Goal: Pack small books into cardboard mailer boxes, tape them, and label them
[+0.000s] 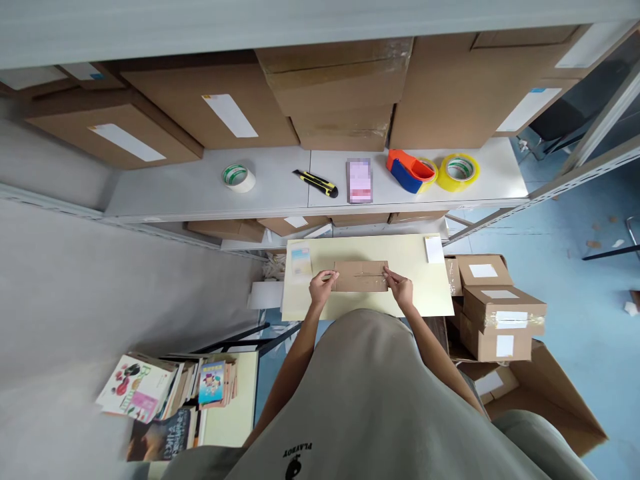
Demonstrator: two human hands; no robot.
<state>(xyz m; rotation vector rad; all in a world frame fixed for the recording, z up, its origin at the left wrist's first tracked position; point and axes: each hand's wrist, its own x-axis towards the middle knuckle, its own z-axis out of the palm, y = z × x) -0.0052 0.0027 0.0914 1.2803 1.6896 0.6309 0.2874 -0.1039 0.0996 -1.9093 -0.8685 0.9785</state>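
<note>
Cardboard piece (360,283) sits over the worktop (430,293); left hand (321,288) and right hand (401,291), fingers nearly together, pinch its left and right ends.

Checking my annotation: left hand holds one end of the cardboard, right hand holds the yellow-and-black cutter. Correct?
No: the head view shows the right hand holding the other end of the cardboard; the cutter lies on the shelf. The left hand does hold one end.

Bright and even across the tabletop (430,287); dimmer beneath the upper shelf (320,20); softly shaded on the grey wall (165,293); stretches towards the edges; pixelated over the pink rectangle (360,180).
</note>
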